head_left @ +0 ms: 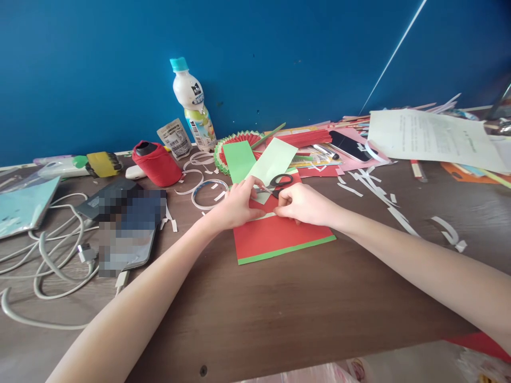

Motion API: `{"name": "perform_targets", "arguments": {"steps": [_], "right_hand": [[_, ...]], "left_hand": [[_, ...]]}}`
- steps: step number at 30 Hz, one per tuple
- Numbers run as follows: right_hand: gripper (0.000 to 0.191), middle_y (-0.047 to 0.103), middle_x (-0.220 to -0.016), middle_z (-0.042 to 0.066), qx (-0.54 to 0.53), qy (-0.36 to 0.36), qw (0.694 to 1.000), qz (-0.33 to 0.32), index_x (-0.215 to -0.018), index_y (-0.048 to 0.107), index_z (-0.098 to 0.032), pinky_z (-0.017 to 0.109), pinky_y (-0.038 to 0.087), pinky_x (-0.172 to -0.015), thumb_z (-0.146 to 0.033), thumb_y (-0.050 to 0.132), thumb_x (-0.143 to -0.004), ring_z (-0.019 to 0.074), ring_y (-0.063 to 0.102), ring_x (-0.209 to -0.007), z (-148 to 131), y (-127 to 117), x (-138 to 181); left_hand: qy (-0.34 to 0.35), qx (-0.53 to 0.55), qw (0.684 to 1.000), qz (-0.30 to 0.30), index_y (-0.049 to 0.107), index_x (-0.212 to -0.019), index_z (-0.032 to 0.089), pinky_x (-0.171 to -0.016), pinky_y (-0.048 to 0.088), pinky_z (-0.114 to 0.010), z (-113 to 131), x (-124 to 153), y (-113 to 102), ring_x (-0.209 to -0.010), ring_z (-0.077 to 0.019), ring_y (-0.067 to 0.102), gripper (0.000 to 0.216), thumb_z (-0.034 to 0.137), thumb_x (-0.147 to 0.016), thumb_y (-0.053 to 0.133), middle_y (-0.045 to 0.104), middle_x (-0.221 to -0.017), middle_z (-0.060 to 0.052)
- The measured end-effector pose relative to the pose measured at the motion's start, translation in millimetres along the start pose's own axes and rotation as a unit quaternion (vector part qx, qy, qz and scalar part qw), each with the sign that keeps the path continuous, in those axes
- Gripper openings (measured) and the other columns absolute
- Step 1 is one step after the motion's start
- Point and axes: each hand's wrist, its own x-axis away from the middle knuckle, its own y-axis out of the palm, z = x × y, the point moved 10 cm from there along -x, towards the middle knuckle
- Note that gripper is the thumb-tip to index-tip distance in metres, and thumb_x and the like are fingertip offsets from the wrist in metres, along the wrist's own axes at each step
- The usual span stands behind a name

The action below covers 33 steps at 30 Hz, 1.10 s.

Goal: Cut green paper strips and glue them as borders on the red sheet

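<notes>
A red sheet of paper with a green edge (279,243) lies in front of me. A narrow pale strip (266,216) runs across it between my hands. My right hand (301,205) is closed in a pinch at the strip's right end. My left hand (240,206) rests at the other end, its thumb touching the strip and its index finger apart from the thumb. Black-handled scissors (281,180) lie just beyond, their blades toward my left index finger. Behind are a green paper piece (239,161) and a pale green one (275,161).
A tape roll (209,194), red wrapped object (157,164) and bottle (194,109) stand to the left. Further left are a phone (138,231) and white cables (43,255). White scraps (373,186) and a printed sheet (431,138) lie right. A pleated red-green paper fan (223,149) is behind.
</notes>
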Motion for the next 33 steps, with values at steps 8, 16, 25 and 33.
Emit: {"name": "perform_targets", "arguments": {"steps": [8,16,25,33], "right_hand": [[0.013,0.053,-0.053,-0.002,0.031,0.004,0.999,0.014,-0.057,0.05,-0.018,0.024,0.03,-0.042,-0.027,0.056,-0.065,0.0091,0.045,-0.045,-2.0,-1.8,-0.6],[0.017,0.049,-0.052,-0.003,0.052,-0.002,0.999,0.001,-0.055,0.048,-0.018,0.024,0.027,-0.043,-0.028,0.057,-0.066,0.0087,0.041,-0.046,-2.7,-1.1,-3.2],[0.018,0.052,-0.056,-0.001,0.049,-0.001,0.999,-0.008,-0.058,0.05,-0.018,0.024,0.028,-0.046,-0.032,0.058,-0.067,0.0098,0.043,-0.05,-0.1,-1.9,-3.7],[0.02,0.05,-0.055,-0.002,0.065,-0.003,0.998,-0.003,-0.057,0.045,-0.019,0.025,0.027,-0.045,-0.031,0.056,-0.068,0.0093,0.041,-0.047,-1.9,-1.9,-1.0]], "left_hand": [[0.009,0.005,1.0,0.005,0.04,-0.108,0.026,-0.074,0.038,-0.033,-0.8,-1.3,0.0,-0.091,-0.0207,0.048,0.046,0.034,-0.067,0.061,0.051,-0.093,-0.001],[0.012,-0.003,1.0,0.005,0.04,-0.109,0.026,-0.074,0.039,-0.033,-0.6,-1.8,0.4,-0.093,-0.0217,0.048,0.047,0.035,-0.068,0.06,0.051,-0.094,-0.001],[0.012,-0.002,1.0,-0.002,0.04,-0.109,0.025,-0.076,0.039,-0.035,0.8,-1.2,0.4,-0.092,-0.0215,0.048,0.047,0.036,-0.068,0.059,0.05,-0.094,-0.002],[0.012,-0.002,1.0,-0.004,0.04,-0.109,0.025,-0.077,0.039,-0.035,1.6,-0.3,0.1,-0.093,-0.0221,0.047,0.046,0.036,-0.068,0.059,0.05,-0.094,-0.002]]}}
